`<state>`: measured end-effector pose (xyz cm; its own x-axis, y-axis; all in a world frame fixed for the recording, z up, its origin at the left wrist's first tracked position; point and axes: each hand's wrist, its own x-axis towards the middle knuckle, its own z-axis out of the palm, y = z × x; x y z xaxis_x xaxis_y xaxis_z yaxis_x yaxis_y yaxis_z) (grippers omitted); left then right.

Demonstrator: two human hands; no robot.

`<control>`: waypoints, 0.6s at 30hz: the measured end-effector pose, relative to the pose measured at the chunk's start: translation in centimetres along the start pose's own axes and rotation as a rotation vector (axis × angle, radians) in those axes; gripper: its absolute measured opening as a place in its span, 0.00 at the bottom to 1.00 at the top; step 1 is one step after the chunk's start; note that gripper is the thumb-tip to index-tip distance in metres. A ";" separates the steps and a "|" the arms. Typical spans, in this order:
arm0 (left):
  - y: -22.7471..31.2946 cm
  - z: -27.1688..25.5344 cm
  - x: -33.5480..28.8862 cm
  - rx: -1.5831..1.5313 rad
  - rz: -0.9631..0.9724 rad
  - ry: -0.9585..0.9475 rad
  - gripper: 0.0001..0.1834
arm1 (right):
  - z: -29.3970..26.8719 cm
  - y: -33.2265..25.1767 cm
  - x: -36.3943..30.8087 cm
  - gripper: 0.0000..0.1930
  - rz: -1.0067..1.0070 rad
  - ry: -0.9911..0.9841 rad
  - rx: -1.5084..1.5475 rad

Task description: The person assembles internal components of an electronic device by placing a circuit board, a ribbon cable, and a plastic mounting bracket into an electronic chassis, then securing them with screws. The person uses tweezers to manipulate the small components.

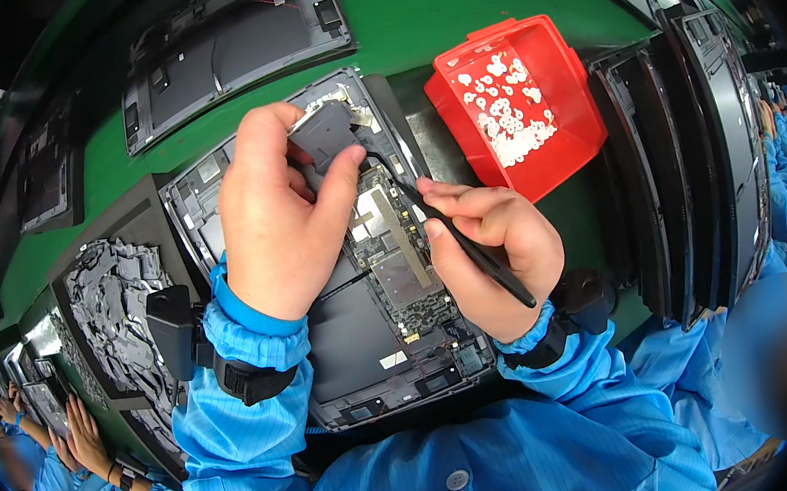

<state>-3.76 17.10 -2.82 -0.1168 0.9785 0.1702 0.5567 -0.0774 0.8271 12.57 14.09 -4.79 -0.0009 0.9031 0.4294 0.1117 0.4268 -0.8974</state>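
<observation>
An opened tablet or laptop body [350, 336], with a circuit board [408, 277] and dark battery panels exposed, lies in front of me. My left hand [280, 214] reaches over its upper part, pinching a flat dark-grey plate [326, 134] between thumb and fingers. The plate is tilted near the body's far edge; whether it still touches the body I cannot tell. In my right hand [509, 248] is a slim black tool that looks like tweezers [479, 254], held like a pen. Its bent tip reaches the left thumb, beside the plate.
A red bin [573, 126] with many small white pieces sits at the far right. Leftward, a black tray [132, 402] holds a heap of grey parts. Another opened device [263, 53] lies beyond on the green surface [407, 4]. Device panels [728, 143] stand at right. Co-workers' hands [88, 439] show at left.
</observation>
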 end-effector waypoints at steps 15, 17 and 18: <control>0.2 0.2 0.0 0.168 0.124 0.014 0.31 | 0.0 0.5 0.2 0.12 -0.163 -0.055 -0.062; 0.2 0.3 0.0 0.182 0.120 0.010 0.32 | 0.0 0.5 0.2 0.12 -0.154 -0.058 -0.058; 0.2 0.3 0.0 0.197 0.133 0.015 0.32 | 0.0 0.4 0.2 0.12 -0.153 -0.057 -0.058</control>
<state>-3.40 17.16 -2.82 -0.0430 0.9593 0.2793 0.7176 -0.1648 0.6766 12.65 14.46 -5.08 -0.0783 0.8296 0.5529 0.1629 0.5578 -0.8138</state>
